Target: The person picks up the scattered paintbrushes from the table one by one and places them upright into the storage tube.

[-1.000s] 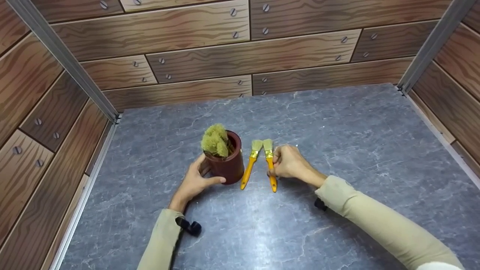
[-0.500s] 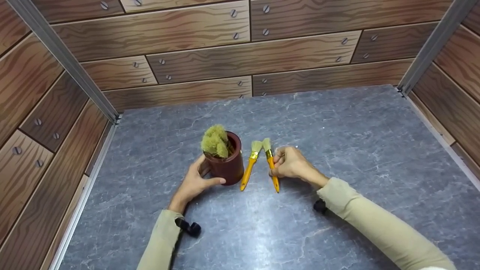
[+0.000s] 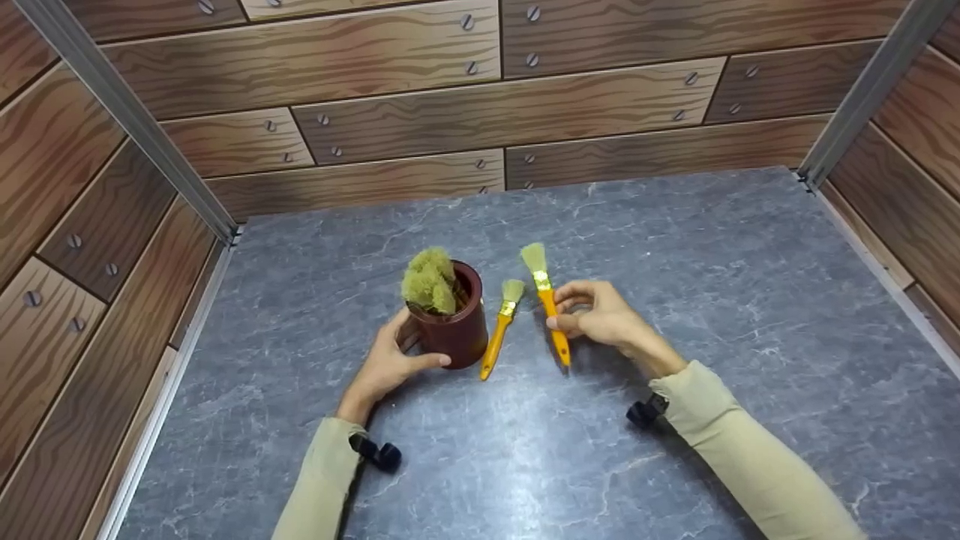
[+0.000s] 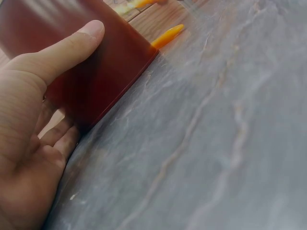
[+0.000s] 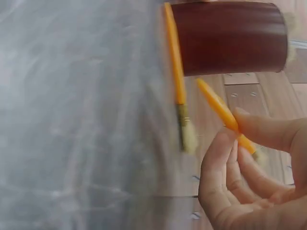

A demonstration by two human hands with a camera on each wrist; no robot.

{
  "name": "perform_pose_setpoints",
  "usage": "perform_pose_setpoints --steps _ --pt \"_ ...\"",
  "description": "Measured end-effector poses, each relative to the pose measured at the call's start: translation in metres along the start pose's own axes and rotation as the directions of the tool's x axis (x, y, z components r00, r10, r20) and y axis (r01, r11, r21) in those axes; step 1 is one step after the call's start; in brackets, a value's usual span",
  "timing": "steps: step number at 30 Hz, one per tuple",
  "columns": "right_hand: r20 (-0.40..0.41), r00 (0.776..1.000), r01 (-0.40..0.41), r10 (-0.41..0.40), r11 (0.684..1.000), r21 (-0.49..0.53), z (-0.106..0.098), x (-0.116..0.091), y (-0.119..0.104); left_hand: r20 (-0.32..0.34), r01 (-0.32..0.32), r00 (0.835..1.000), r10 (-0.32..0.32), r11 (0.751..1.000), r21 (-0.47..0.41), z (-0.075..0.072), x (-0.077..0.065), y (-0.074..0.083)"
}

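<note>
A dark red cup (image 3: 454,330) (image 4: 91,67) (image 5: 230,36) stands on the grey marbled table (image 3: 675,247), with several brush heads (image 3: 429,281) sticking out of it. My left hand (image 3: 386,364) (image 4: 33,120) grips the cup's side, thumb across its front. My right hand (image 3: 600,315) (image 5: 249,177) pinches an orange-handled brush (image 3: 546,300) (image 5: 223,112) and holds it off the table, bristles pointing away. A second orange brush (image 3: 499,330) (image 5: 176,76) lies flat on the table just right of the cup.
Wood-patterned walls (image 3: 450,112) with screws close in the table at the back and on both sides. Metal posts (image 3: 120,112) stand in the back corners. Bare table surface stretches to the right and toward the front.
My right hand has lifted its brush off the table and raised it, the bristles now higher and farther back. The left hand, the cup and the other brush have stayed put.
</note>
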State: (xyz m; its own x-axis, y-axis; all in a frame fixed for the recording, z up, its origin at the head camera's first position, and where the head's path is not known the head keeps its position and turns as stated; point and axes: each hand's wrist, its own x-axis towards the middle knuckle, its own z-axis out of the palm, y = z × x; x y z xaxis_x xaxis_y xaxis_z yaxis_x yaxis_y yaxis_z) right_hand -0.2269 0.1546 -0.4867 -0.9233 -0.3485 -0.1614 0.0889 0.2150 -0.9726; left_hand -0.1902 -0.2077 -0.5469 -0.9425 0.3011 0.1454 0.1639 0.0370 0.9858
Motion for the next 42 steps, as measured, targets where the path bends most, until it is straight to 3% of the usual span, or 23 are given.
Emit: perform_pose_setpoints --steps 10,23,33,42 --pt "0.07 0.987 0.141 -0.145 0.988 0.064 0.006 -0.006 -0.029 0.007 -0.006 1.0 0.006 1.0 -0.006 0.0 -0.001 -0.001" --pt "0.057 0.91 0.407 -0.412 0.91 0.084 0.027 -0.003 -0.077 0.004 -0.018 1.0 0.018 1.0 0.006 -0.003 0.0 -0.002" --pt "0.094 0.854 0.506 -0.513 0.858 0.084 0.049 0.012 -0.105 -0.018 -0.029 0.999 0.029 0.999 0.014 -0.002 -0.001 -0.003" --pt "0.137 0.844 0.514 -0.518 0.855 0.065 0.067 0.022 -0.117 -0.019 -0.025 0.999 0.025 0.999 0.033 -0.002 0.0 -0.003"
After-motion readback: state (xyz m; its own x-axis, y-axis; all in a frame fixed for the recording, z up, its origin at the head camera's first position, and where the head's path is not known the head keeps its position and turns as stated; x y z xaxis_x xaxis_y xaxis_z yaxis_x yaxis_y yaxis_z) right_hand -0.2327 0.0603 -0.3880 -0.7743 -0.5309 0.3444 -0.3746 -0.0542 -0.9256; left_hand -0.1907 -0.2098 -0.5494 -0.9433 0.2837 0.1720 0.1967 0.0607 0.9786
